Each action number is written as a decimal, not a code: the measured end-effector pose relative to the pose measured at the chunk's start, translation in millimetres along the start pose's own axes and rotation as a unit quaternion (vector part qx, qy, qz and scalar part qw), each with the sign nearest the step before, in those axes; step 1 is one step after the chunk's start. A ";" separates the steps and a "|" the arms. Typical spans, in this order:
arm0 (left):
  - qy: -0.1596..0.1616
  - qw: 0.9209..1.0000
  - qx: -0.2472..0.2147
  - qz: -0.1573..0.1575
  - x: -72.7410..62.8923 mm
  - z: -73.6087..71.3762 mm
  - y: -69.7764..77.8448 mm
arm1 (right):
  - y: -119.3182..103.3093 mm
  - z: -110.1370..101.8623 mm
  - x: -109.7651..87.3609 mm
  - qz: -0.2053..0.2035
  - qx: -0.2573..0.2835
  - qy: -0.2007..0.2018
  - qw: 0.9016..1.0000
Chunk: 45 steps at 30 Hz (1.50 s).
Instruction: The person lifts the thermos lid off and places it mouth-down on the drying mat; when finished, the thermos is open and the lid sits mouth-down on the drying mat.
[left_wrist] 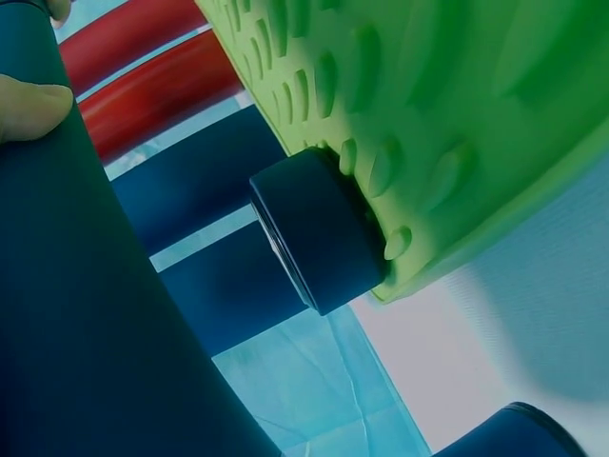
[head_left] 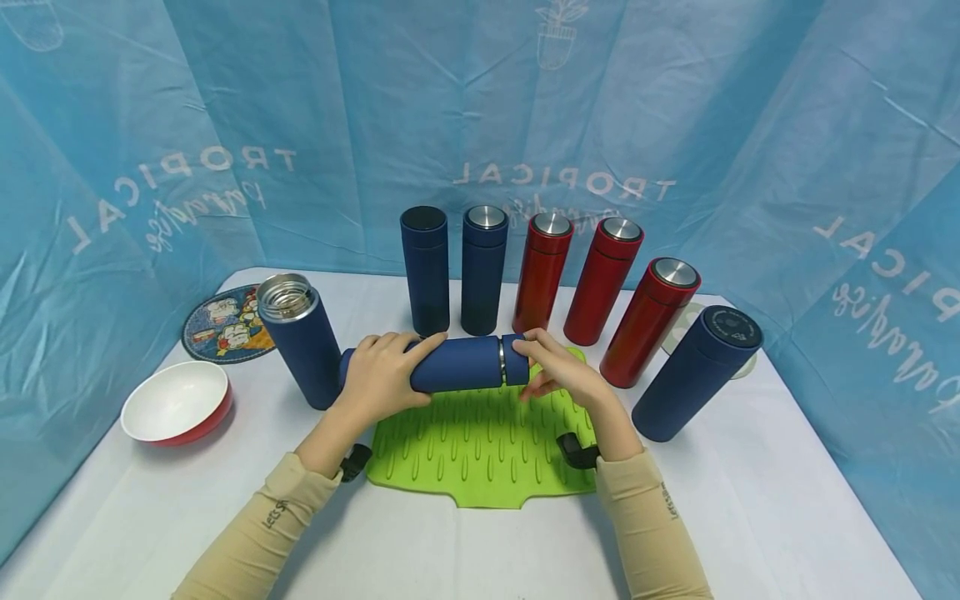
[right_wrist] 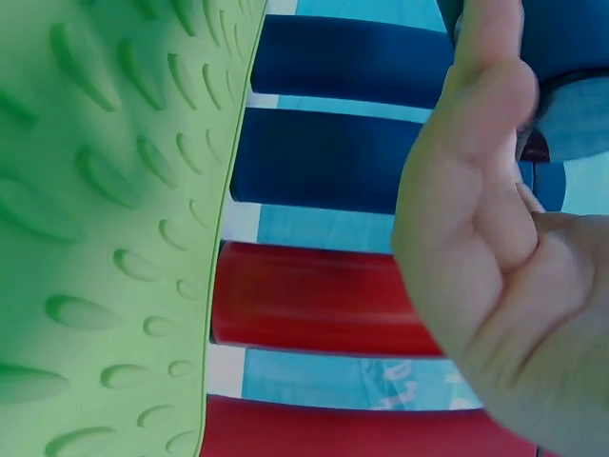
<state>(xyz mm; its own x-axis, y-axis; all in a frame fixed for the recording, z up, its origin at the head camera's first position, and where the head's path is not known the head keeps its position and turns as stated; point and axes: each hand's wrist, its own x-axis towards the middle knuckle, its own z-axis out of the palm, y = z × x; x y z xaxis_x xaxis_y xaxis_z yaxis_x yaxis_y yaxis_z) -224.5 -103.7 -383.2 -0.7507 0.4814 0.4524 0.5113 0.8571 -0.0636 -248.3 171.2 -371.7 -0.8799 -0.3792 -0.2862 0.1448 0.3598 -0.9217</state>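
A dark blue thermos [head_left: 461, 364] lies level in the air above a green ridged mat [head_left: 480, 442], its capped end to the right. My left hand [head_left: 378, 375] grips its body near the base. At the other end my right hand [head_left: 570, 373] pinches the blue lid [head_left: 515, 359], where a silver ring shows at the seam. Another blue thermos [head_left: 303, 354] stands uncapped beside my left hand, its steel threaded mouth bare. In the left wrist view a loose blue lid [left_wrist: 314, 228] sits on the mat; the left hand hides it from the head view.
Behind the mat stand two capped blue thermoses [head_left: 426, 275] and three red ones [head_left: 543, 275]. Another blue thermos [head_left: 693, 375] is at the right. On the left are a red-and-white bowl [head_left: 180, 404] and a patterned round mat [head_left: 225, 325]. Blue curtains [head_left: 480, 125] surround the white table.
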 end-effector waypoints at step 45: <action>0.036 0.953 -0.237 -0.184 6.7 1.2 -12.3 | 13.0 -20.5 -9.9 -0.134 0.211 -0.022 0.968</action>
<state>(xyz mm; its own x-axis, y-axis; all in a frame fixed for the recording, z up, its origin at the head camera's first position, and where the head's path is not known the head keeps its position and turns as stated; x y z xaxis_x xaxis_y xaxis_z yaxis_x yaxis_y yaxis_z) -236.3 -110.8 -380.4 -0.8936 0.1356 0.4279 0.3637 0.7775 0.5131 -247.0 197.0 -375.5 -0.8931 -0.4492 -0.0249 0.0940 -0.1321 -0.9868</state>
